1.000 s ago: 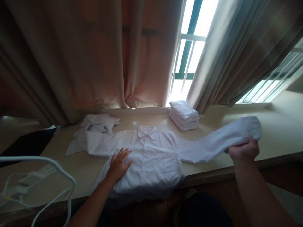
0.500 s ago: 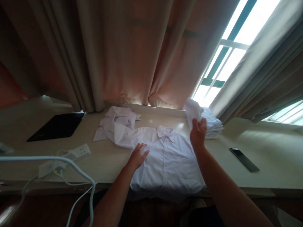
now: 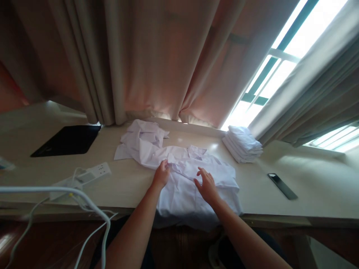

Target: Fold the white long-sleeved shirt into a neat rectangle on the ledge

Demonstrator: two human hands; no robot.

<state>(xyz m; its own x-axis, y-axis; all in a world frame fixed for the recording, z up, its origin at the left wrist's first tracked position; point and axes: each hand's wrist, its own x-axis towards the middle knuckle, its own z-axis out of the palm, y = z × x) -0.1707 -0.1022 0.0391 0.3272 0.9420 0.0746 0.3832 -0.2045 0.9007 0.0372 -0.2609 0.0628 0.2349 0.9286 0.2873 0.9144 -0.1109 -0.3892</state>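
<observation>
A white button-up shirt (image 3: 185, 201) lies on the table, its lower part hanging over the front edge. Its collar (image 3: 197, 152) points toward the curtain. One sleeve (image 3: 190, 168) is laid across the chest from the right. With fingers pinched together, my left hand (image 3: 162, 175) holds the sleeve's end at the shirt's left side. My right hand (image 3: 207, 185) hovers over or lightly touches the cloth at the middle, fingers apart and slightly curled. A crumpled heap of white cloth (image 3: 140, 134) adjoins the shirt at the back left.
A stack of folded white garments (image 3: 243, 145) stands at the back right. Farther right lies a phone (image 3: 282, 186). To the left are a black flat mat (image 3: 67, 141), a power strip (image 3: 97, 171) and a white cable (image 3: 92, 205) in the foreground. Curtains (image 3: 157, 67) hang behind the table (image 3: 129, 183).
My right hand has come from beside the stack to the shirt's middle, and the right sleeve now lies across the chest. My left hand has closed on the sleeve's end.
</observation>
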